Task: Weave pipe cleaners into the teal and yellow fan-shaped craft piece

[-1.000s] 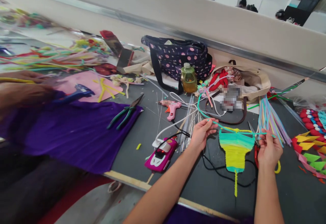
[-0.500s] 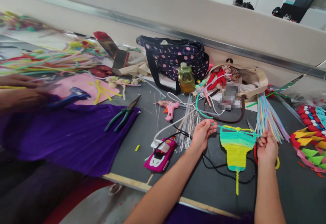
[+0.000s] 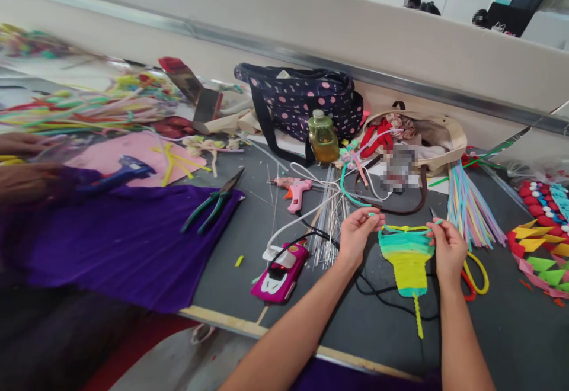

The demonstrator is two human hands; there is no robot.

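Note:
A fan-shaped piece woven from teal and yellow pipe cleaners (image 3: 405, 259) lies on the dark table (image 3: 249, 249), its yellow stem pointing toward me. My left hand (image 3: 358, 234) pinches a teal pipe cleaner (image 3: 349, 192) at the piece's upper left corner; the strand curves away toward the bags. My right hand (image 3: 447, 247) pinches the same strand's end at the upper right corner. Scissors with red and yellow handles (image 3: 475, 272) lie just right of that hand.
A pink car-shaped device (image 3: 281, 266), pink glue gun (image 3: 297, 191), wire rods (image 3: 329, 216), green pliers (image 3: 213, 201) and purple cloth (image 3: 120, 237) lie left. A dotted bag (image 3: 302, 101), bottle (image 3: 323, 136) and beige bag (image 3: 440, 136) stand behind. Another person's hands (image 3: 22, 166) work far left.
My right hand has moved left and inward to the woven piece's right corner, shortening the stretched teal strand. The left hand stayed about where it was.

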